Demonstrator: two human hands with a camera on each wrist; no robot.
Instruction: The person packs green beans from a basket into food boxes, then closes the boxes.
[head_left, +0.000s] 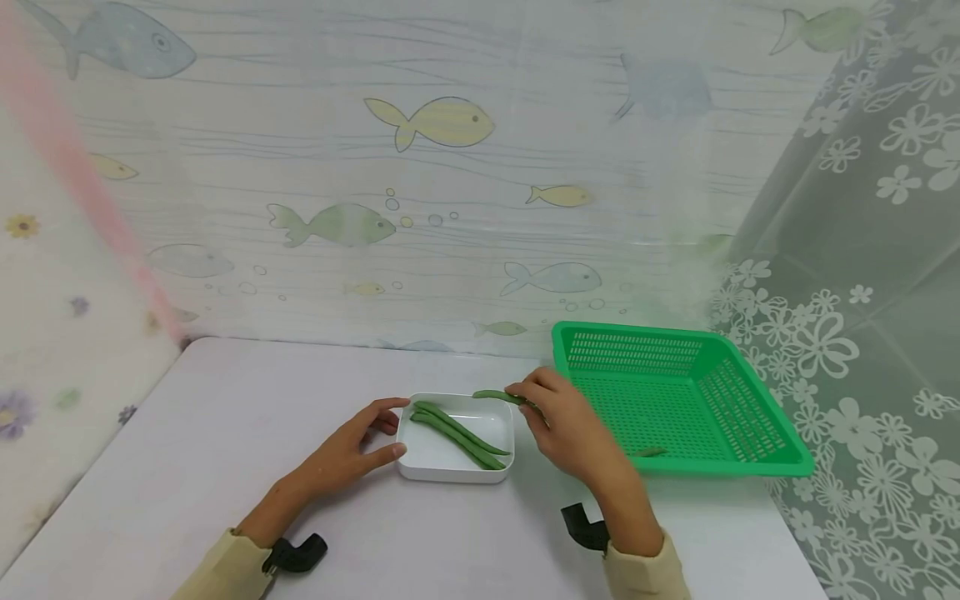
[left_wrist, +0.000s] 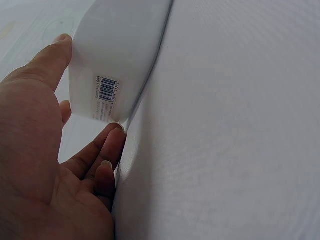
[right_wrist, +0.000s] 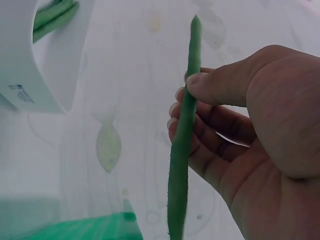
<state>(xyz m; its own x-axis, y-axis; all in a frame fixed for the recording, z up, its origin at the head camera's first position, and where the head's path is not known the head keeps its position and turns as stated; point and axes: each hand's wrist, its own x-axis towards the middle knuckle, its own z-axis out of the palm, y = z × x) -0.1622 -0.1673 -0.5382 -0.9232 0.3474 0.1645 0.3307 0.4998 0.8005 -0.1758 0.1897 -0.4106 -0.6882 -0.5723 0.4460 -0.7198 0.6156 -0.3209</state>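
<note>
The light is soft, even and fairly bright, seemingly from above; no lamp shows. Shadows are faint: a thin grey one hugs the tray [head_left: 420,467] on the table [head_left: 225,433], and another lies under the basket [head_left: 750,467]. No hard glare anywhere. From the head view the backdrop looks pale and washed out, and a pink streak blurs across the upper left corner. The left wrist view is flat, nearly all white, with little contrast beyond the hand [left_wrist: 45,170] in shade. In the right wrist view the bean [right_wrist: 182,140] and thumb [right_wrist: 220,82] are fairly sharp, the background fish print and green corner hazy.
</note>
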